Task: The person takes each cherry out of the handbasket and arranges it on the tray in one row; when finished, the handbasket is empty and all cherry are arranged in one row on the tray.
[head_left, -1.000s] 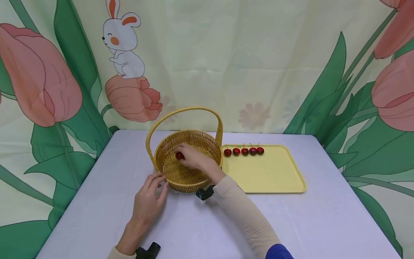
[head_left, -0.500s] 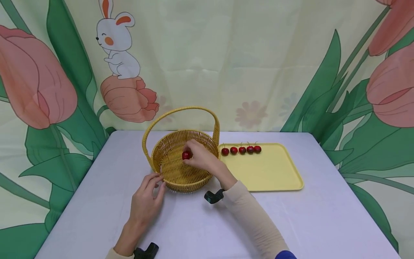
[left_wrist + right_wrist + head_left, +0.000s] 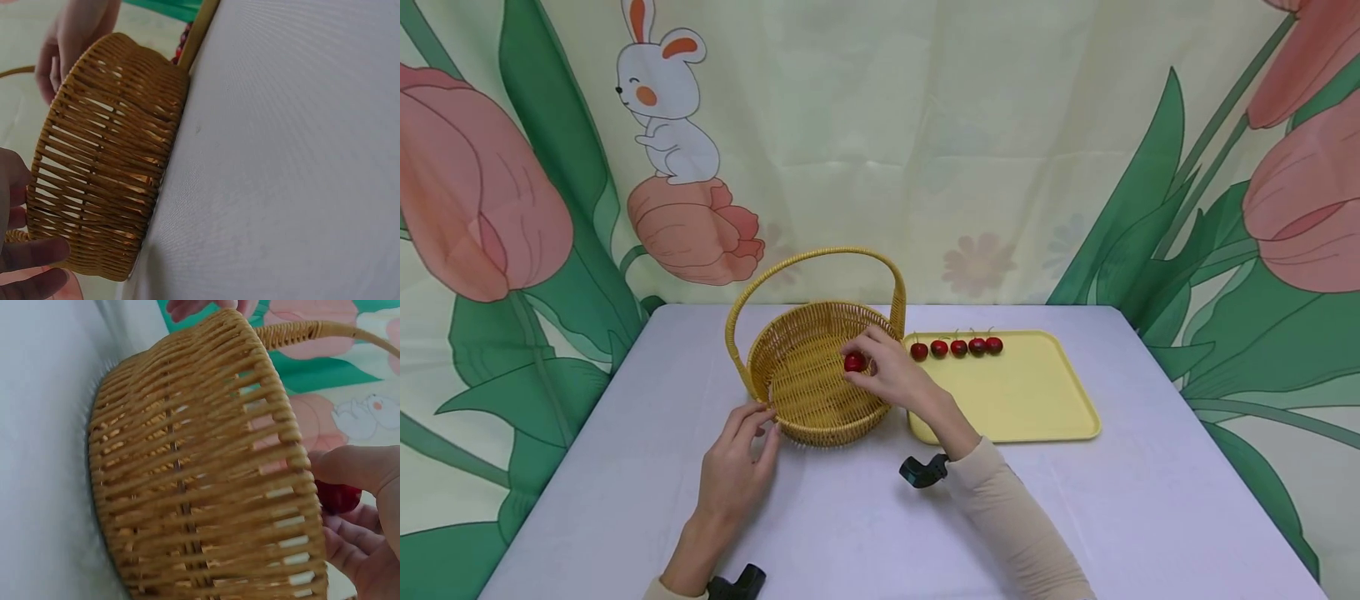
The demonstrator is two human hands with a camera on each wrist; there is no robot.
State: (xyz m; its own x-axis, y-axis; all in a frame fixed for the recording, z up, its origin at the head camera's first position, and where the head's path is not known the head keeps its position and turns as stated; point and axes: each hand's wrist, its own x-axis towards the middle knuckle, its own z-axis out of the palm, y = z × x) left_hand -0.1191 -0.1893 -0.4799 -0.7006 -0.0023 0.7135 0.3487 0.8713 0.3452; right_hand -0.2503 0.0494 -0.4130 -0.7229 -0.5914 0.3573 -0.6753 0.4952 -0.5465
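My right hand [image 3: 891, 371] pinches a dark red cherry [image 3: 854, 362] between thumb and fingers, over the right part of a yellow-brown wicker basket [image 3: 820, 435]. In the right wrist view the cherry [image 3: 339, 497] shows between the thumb and fingers, just beyond the basket's rim. My left hand [image 3: 733, 467] lies at the basket's front left, its fingertips touching the rim and the fingers loosely bent. The left wrist view has its fingers [image 3: 37, 253] against the woven side. No cherry shows in the visible part of the basket's floor.
A yellow tray [image 3: 1007, 400] lies right of the basket, with several cherries [image 3: 958, 348] in a row along its back edge. The basket's tall handle [image 3: 820, 252] arches over it. A white cloth covers the table [image 3: 850, 525]; a printed curtain [image 3: 865, 142] hangs behind.
My right hand has moved rightward with the cherry, from the basket's middle toward its right rim. The left hand keeps its place at the rim. The head view has shifted slightly.
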